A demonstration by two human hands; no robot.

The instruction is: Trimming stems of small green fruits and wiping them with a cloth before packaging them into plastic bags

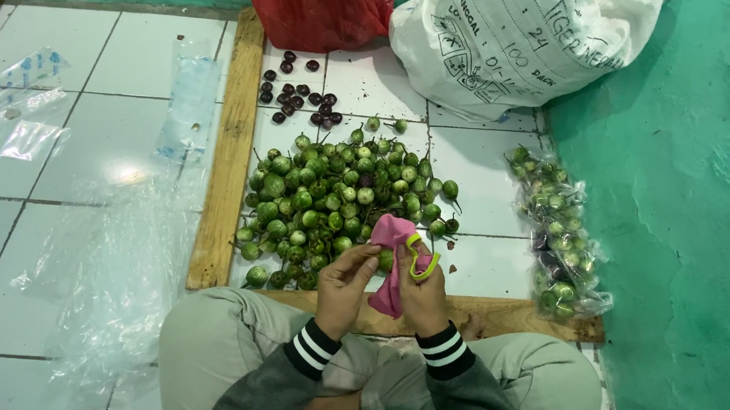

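Clear plastic sheets (114, 239) lay over the white tiles at the left of the frame. A wooden frame (230, 148) fenced a heap of small round green eggplants (339, 203), with dark purple ones (300, 93) above it. At lower centre the left hand (344, 285) pinched a pink cloth (393, 258), and the right hand (421, 290) gripped the same cloth with green-handled scissors (420, 256). At the top sat a red plastic bag (319, 5), contents hidden, and a white sack (513, 44). At right lay a clear bag filled with green eggplants (560, 236).
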